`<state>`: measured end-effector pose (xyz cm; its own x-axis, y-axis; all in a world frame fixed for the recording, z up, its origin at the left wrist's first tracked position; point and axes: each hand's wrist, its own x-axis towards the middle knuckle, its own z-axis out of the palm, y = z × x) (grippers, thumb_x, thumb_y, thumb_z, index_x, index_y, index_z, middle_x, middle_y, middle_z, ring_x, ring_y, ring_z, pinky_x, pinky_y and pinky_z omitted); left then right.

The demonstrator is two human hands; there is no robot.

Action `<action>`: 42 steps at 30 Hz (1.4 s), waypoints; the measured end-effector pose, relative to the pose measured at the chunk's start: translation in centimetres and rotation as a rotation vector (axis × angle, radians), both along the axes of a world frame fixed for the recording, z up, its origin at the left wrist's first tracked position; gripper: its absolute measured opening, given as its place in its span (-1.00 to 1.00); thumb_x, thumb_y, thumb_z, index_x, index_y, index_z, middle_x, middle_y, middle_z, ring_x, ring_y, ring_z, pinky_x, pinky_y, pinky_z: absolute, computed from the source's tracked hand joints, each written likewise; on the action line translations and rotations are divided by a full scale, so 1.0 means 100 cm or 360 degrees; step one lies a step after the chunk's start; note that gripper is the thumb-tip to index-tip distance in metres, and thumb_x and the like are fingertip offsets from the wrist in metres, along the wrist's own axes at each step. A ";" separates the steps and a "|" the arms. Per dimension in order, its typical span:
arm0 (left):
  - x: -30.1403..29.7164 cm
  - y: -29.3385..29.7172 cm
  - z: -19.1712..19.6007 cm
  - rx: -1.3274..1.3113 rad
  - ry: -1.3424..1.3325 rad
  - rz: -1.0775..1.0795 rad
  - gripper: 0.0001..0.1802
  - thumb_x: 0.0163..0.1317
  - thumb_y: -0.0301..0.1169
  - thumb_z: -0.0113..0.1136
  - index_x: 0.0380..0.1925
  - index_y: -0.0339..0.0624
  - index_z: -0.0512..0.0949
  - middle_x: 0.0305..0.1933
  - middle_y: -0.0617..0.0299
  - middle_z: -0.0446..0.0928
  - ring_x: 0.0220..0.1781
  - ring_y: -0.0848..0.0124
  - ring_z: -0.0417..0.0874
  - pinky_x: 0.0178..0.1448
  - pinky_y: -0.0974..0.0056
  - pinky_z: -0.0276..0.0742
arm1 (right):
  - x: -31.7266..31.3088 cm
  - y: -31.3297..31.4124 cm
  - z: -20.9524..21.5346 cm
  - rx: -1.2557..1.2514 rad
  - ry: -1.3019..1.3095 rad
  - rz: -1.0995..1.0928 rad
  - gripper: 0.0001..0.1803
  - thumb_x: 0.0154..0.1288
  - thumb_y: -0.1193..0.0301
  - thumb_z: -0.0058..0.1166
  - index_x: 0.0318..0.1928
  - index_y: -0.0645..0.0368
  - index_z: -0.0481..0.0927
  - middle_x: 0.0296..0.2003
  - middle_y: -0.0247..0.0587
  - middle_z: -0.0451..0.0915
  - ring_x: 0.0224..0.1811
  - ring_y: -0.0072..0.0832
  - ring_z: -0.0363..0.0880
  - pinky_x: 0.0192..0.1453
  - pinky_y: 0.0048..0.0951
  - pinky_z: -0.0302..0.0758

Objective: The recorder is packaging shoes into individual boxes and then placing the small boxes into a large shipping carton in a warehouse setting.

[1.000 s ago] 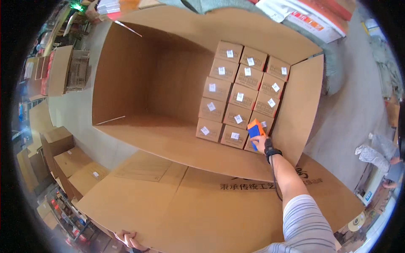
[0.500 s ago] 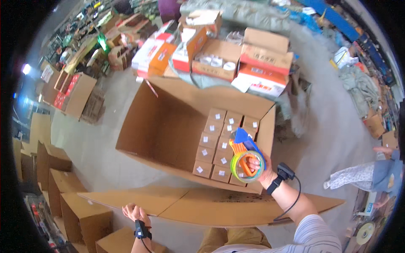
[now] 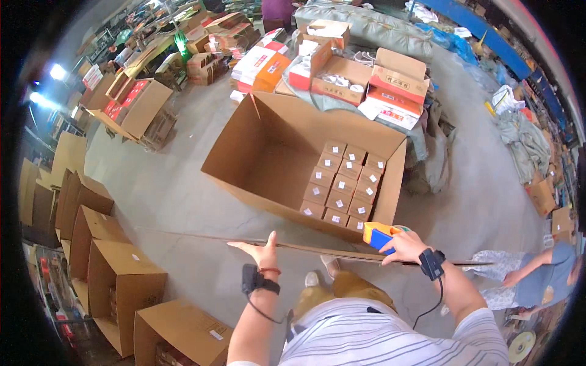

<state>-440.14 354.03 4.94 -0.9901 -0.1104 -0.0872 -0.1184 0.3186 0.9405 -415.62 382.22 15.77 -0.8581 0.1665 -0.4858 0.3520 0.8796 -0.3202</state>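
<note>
A large cardboard sheet [image 3: 317, 247] stands nearly edge-on in front of me, between my body and a big open carton [image 3: 235, 146]. My left hand [image 3: 262, 253] is at the sheet's upper edge, thumb up and fingers stretched apart to the left. In my right hand [image 3: 408, 247] is an orange and blue tape dispenser [image 3: 379, 238], held beside the same edge farther right. Its tape roll is mostly hidden by the hand. Rows of small brown boxes [image 3: 343, 183], each with a white label, fill the carton's right part; bare cardboard shows in its left part.
Several empty cartons [image 3: 128, 259] line the left side. Behind the big carton are open orange and white boxes [image 3: 339, 76] with white items inside. At the right another person [image 3: 537, 274] stands near heaped goods. A carton of red packs [image 3: 143, 107] is at the far left.
The cardboard sheet has swung from a broad, tilted face to nearly edge-on. My left hand has moved right and opened. My right hand has lowered the tape dispenser from over the small boxes to the sheet's edge.
</note>
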 end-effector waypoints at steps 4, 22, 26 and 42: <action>0.010 -0.023 -0.008 0.0383 0.0049 0.0005 0.28 -0.05 -0.48 0.35 0.35 -0.12 -0.55 0.46 -0.06 -0.38 0.50 0.18 -0.26 0.50 0.22 -0.32 | -0.011 -0.012 -0.005 -0.0031 -0.0219 0.0157 -0.41 -0.21 -0.17 0.29 -0.20 -0.09 0.70 -0.27 -0.18 0.65 -0.11 -0.24 0.56 -0.02 -0.31 0.46; 0.037 -0.036 0.006 0.0631 -0.1199 0.0073 0.26 0.02 -0.54 0.20 0.31 0.38 -0.64 0.31 0.10 0.16 0.22 0.21 0.28 0.19 -0.26 0.18 | 0.023 -0.016 -0.068 0.0756 0.0553 -0.0047 -0.70 -0.12 0.06 0.30 -0.36 -0.12 0.70 -0.39 -0.22 0.53 -0.26 -0.31 0.50 -0.13 -0.22 0.38; 0.035 -0.055 -0.014 0.0701 -0.1276 0.0112 0.22 -0.07 -0.63 0.12 0.35 0.36 -0.53 0.20 0.12 0.27 -0.07 0.27 0.42 -0.28 0.15 0.41 | 0.047 -0.054 -0.078 0.0515 0.0518 -0.0052 -0.63 -0.04 -0.05 0.19 -0.63 -0.04 0.63 -0.52 -0.24 0.49 -0.37 -0.32 0.50 -0.24 -0.25 0.37; 0.042 -0.086 -0.036 0.0835 -0.1131 0.0071 0.07 -0.09 -0.68 0.01 0.33 0.51 -0.23 -0.36 0.31 0.36 -0.44 0.41 0.36 -0.33 0.13 0.37 | 0.062 -0.072 -0.054 0.0341 0.0594 0.0027 -0.71 -0.03 0.06 0.23 -0.53 0.00 0.65 -0.48 -0.25 0.50 -0.29 -0.29 0.53 -0.17 -0.26 0.38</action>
<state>-435.90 345.43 1.34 -0.6783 0.0796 -0.7305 -0.7325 -0.1520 0.6636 -409.40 375.03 10.34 -0.9719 0.2144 -0.0972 0.2317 0.9446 -0.2325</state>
